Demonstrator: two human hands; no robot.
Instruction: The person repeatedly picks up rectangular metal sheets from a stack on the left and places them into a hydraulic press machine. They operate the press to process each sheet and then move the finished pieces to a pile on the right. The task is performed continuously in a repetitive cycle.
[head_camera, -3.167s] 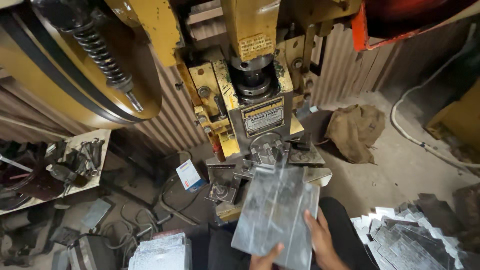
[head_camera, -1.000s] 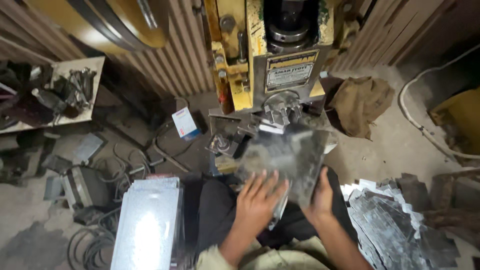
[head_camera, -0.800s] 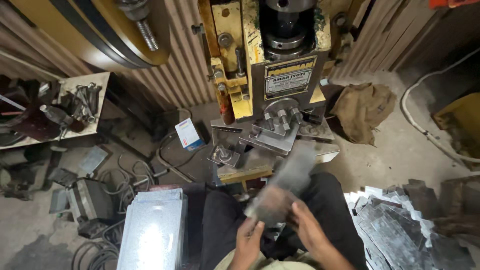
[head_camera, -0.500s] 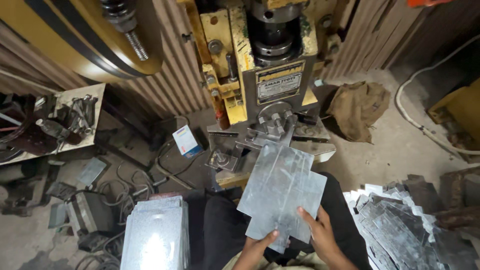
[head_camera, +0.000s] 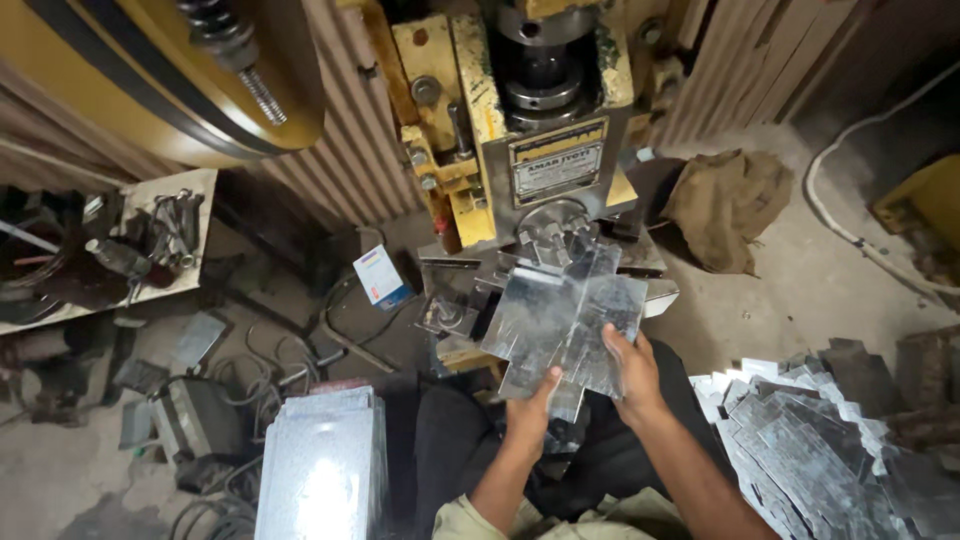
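I hold a shiny, cross-shaped metal sheet (head_camera: 565, 320) flat in front of a yellow press machine (head_camera: 520, 130). My left hand (head_camera: 530, 415) grips the sheet's near edge from below. My right hand (head_camera: 632, 372) holds its right near corner, thumb on top. The sheet's far end lies against the press die (head_camera: 555, 230) under the ram. My dark-trousered legs sit beneath the sheet.
A stack of shiny rectangular sheets (head_camera: 320, 470) lies at my left. A heap of cut metal pieces (head_camera: 820, 450) is at my right. A small blue-and-white box (head_camera: 380, 277), cables, a tool-covered board (head_camera: 130, 245), a large yellow flywheel (head_camera: 150, 80) and a brown sack (head_camera: 725, 205) surround the press.
The sheet was turned around in my hands, briefly blurred, and is now pushed forward to the die. The view has shifted closer to the press.
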